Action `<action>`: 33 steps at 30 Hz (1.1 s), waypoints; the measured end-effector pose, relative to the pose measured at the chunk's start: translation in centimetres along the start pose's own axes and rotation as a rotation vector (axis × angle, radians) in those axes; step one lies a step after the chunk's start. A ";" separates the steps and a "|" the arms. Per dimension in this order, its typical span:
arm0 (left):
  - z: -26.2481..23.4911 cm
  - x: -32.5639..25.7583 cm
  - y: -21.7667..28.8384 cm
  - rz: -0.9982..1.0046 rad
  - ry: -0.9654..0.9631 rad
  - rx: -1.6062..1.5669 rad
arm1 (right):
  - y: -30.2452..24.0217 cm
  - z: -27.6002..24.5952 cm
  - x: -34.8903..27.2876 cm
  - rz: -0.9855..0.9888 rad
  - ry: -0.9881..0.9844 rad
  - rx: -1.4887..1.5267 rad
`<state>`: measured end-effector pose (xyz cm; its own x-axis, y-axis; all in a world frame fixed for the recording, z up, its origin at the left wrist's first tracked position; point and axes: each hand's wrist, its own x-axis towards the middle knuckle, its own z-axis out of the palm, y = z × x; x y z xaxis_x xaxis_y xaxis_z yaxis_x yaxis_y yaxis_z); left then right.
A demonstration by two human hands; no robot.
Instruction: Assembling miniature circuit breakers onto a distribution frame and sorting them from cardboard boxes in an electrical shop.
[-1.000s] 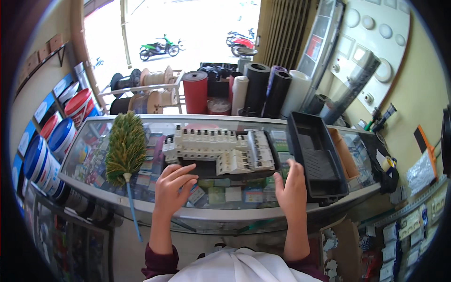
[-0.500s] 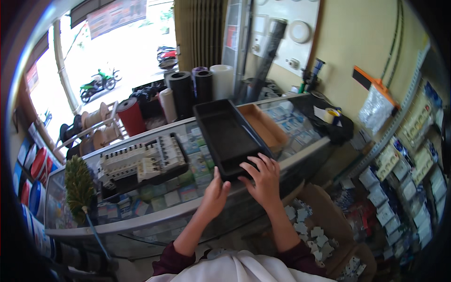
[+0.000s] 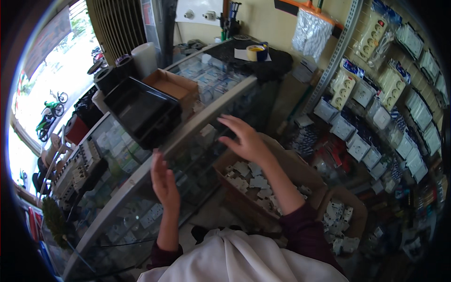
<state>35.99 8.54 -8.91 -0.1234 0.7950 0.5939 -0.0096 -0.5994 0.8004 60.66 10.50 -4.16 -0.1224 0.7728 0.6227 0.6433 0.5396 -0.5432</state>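
My left hand (image 3: pixel 165 181) is raised just in front of the glass counter's metal edge, its fingers stretched and nothing in it. To the right, my right hand (image 3: pixel 243 137) is held in the air with thumb and fingers apart, also holding nothing. A black plastic tray (image 3: pixel 141 110) lies on the counter beyond my left hand, apart from both hands. Against its far right side stands an open brown cardboard box (image 3: pixel 176 87). Below my right forearm a larger carton (image 3: pixel 235 195) holds many white plastic pieces (image 3: pixel 258 182).
The glass display counter (image 3: pixel 127 185) runs diagonally across. Rows of white parts (image 3: pixel 77 171) and a feather duster (image 3: pixel 55 221) lie at its left. Tape rolls (image 3: pixel 257 52) sit at the far end. Packaged sockets (image 3: pixel 345 89) hang on the right wall; another box of white pieces (image 3: pixel 338 221) stands below.
Both hands have come away from the black tray, which stays on the counter beside the cardboard box. The view has swung right, bringing the carton of white pieces nearer the middle.
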 end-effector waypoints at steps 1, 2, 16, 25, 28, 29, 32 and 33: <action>1.2 -0.8 -0.2 -0.013 -0.007 0.002 | 1.3 -1.5 -1.9 0.089 -0.030 0.045; 2.5 -1.6 -0.7 -0.053 -0.189 0.119 | 2.6 -2.7 -3.8 0.165 -0.050 0.034; 19.4 -12.5 -14.6 -0.257 -1.537 0.516 | 14.5 -7.0 -26.0 1.259 -0.789 -0.201; 25.4 -19.0 -16.1 -0.917 -2.142 0.430 | 13.1 -7.6 -28.0 1.375 -1.153 0.312; 25.8 -20.2 -17.0 -1.180 -2.033 0.326 | 13.0 -7.6 -27.7 1.462 -1.095 0.449; 25.8 -20.5 -17.6 -1.193 -2.046 0.262 | 12.9 -7.5 -27.8 1.441 -1.096 0.440; 25.2 -20.1 -18.0 -1.208 -1.987 0.328 | 15.1 -6.7 -31.3 1.258 -0.907 0.591; 24.8 -19.9 -18.7 -1.211 -1.988 0.328 | 15.2 -6.7 -31.6 1.259 -0.908 0.594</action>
<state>63.26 6.23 -33.70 0.5632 -0.1479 -0.8130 0.8095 -0.0987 0.5787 79.36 -7.93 -28.30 -0.2919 0.6103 -0.7364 0.3416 -0.6527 -0.6763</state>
